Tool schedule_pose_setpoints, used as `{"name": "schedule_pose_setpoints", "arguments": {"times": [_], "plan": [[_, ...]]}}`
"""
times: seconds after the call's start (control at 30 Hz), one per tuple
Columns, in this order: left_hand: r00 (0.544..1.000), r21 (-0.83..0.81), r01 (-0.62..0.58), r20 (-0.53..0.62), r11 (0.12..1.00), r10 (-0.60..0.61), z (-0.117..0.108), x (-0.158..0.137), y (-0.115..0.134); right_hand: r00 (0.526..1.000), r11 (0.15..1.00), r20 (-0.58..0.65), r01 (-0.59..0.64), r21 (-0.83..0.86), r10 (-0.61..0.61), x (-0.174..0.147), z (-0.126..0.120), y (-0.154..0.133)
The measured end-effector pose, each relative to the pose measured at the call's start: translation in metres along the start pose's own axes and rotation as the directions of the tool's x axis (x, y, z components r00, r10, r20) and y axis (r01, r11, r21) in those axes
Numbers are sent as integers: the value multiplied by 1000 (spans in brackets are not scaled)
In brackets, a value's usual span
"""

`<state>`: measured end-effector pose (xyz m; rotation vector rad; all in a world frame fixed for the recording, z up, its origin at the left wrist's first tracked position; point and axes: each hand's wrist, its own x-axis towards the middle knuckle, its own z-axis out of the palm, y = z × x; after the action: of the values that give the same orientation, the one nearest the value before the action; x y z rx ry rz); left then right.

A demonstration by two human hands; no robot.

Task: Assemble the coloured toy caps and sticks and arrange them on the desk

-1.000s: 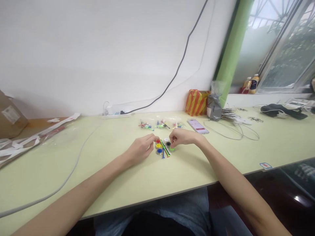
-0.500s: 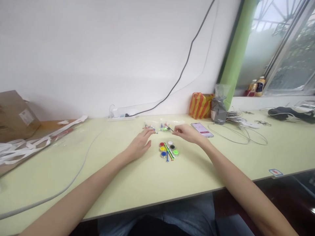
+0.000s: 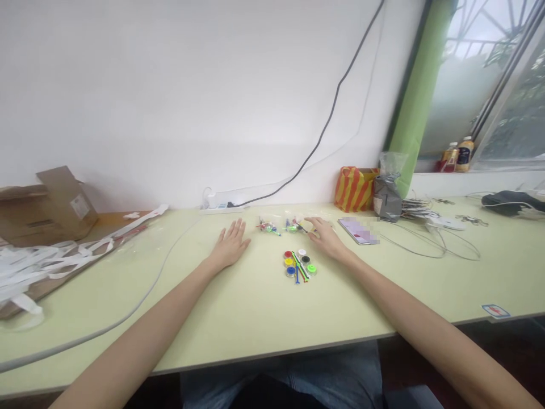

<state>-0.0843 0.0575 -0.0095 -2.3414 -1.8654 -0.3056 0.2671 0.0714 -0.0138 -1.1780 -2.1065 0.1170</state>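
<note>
Pale green laminate covers the tabletop, and at the middle of the frame a tight cluster of small coloured discs is laid out in two short columns with thin coloured sticks between them. Just above it, small clear bags of similar bright pieces are lined up near the wall.

A slip could easily be caused here: the discs are light and loose, so the arrangement could be scattered by the right wrist, which lies just beside them, should it be dragged across. The thin bags could likewise be pushed toward the power strip or onto the phone at right of centre by a careless sweep of the fingers.

The left hand is laid flat, fingers spread and palm down, with nothing grasped; it is set well left of the discs and short of the bags. The right hand is also released and flat, its fingertips reaching the edge of the rightmost bag, though whether contact is made cannot be told.
</note>
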Motion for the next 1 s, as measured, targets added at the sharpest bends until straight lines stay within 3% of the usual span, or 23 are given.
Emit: {"name": "schedule_pose_setpoints", "arguments": {"times": [0.1, 0.23, 0.4, 0.53, 0.83, 1.0], "plan": [[986, 19, 151, 72, 988, -152, 4, 3, -10, 999, 998, -42, -34, -56, 31, 4, 3, 9], [966, 29, 225, 121, 974, -226, 8, 6, -15, 998, 994, 6, -58, -96, 59, 4, 7, 16], [971, 58, 215, 93, 975, -219, 6, 4, -15, 991, 993, 103, -74, -96, 84, 0, 11, 12], [980, 79, 190, 42, 979, -194, -1, 1, -17, 990, 993, 111, -76, -89, 86, 1, 10, 8], [960, 26, 277, 29, 960, -278, 7, 5, -33, 990, 994, 117, 67, 85, -77, -1, -2, -15], [969, 6, 244, -29, 970, -244, 5, 7, -23, 977, 978, 150, 128, 163, -153, -4, -5, -32]]}}
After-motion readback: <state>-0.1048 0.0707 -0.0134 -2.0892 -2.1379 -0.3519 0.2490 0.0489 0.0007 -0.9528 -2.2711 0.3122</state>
